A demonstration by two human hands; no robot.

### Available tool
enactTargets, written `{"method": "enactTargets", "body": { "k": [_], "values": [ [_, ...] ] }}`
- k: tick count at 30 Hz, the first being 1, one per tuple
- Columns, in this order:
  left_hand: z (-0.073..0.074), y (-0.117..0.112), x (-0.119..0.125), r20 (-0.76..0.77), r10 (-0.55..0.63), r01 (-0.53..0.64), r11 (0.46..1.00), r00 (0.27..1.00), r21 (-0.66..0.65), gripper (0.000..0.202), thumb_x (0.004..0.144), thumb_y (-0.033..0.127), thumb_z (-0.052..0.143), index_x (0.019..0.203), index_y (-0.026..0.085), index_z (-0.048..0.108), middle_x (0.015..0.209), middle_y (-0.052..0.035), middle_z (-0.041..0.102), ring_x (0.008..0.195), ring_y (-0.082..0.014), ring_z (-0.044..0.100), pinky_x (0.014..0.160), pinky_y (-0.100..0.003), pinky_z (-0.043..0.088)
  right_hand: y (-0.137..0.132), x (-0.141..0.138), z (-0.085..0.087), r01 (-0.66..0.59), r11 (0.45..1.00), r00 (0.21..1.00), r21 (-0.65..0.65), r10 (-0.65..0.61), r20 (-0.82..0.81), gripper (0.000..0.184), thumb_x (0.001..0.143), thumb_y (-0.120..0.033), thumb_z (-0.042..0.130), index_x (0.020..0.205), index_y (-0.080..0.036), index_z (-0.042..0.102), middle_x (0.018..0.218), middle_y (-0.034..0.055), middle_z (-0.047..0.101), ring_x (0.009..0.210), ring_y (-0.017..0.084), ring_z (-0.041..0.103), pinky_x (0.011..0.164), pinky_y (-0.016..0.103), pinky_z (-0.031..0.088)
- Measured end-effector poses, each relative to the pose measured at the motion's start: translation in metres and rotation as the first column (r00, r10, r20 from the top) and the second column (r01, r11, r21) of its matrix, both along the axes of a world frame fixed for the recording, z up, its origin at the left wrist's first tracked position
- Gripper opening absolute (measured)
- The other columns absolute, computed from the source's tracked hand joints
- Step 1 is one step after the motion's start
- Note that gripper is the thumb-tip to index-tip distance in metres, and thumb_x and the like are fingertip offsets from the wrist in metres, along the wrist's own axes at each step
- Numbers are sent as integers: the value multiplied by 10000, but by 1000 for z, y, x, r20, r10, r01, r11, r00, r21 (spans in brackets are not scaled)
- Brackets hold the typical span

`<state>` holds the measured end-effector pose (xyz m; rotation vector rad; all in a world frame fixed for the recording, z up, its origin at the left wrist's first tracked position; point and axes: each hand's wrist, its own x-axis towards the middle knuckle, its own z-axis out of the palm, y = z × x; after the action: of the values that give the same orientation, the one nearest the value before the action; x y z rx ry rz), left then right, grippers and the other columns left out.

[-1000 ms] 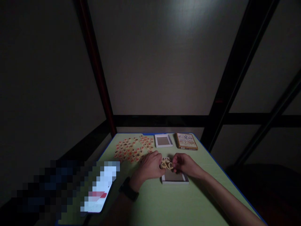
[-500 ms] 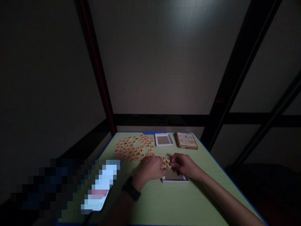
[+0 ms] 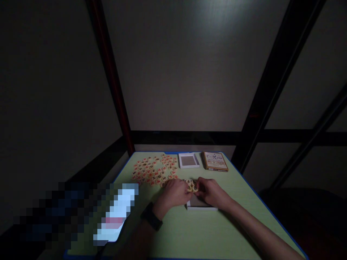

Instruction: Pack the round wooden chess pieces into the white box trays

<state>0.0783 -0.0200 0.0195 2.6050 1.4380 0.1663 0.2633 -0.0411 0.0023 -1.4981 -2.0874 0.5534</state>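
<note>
Several round Chinese chess pieces [image 3: 191, 186] with dark characters sit grouped at the far left part of a shallow white box tray [image 3: 202, 208]. My left hand [image 3: 175, 192], with a dark watch at the wrist, curls against the left side of this group, its fingertips partly hidden. From the right, my right hand [image 3: 211, 191] has thumb and fingers closed on a piece at the group's edge. The tray's brown bottom shows below the hands, while its right part is covered by my right hand.
Many loose red and black pieces [image 3: 151, 171] spread over the table's far left. A second white tray [image 3: 189, 161] and a printed game box [image 3: 215, 161] lie at the back. A lit, pixelated screen [image 3: 118, 213] is at the left of the green table [image 3: 189, 234].
My right hand has shifted slightly left, closing in on the pieces. The grouped pieces have moved a little between my hands. My left hand stays almost in place.
</note>
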Motion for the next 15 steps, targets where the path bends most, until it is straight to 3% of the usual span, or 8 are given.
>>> {"method": "enactTargets", "body": {
  "k": [9,15],
  "values": [
    [-1,1,-1,-2,-8,8,1000,1000,0,271,794,380,520,773,197,719,808,-97,729,808,-244,682,752,-320,488,-2,-1,4,-6,1000,1000,8,5,16,167,688,-60,595,748,-198,523,666,-3,626,608,138,555,558,217,346],
    [1,1,-2,2,-23,23,1000,1000,-1,256,777,388,535,751,201,709,779,-88,721,753,-229,663,678,-300,475,-2,2,3,-29,1000,999,-5,29,29,169,710,-90,579,779,-213,487,685,-4,613,623,146,547,562,227,341]
  ]
}}
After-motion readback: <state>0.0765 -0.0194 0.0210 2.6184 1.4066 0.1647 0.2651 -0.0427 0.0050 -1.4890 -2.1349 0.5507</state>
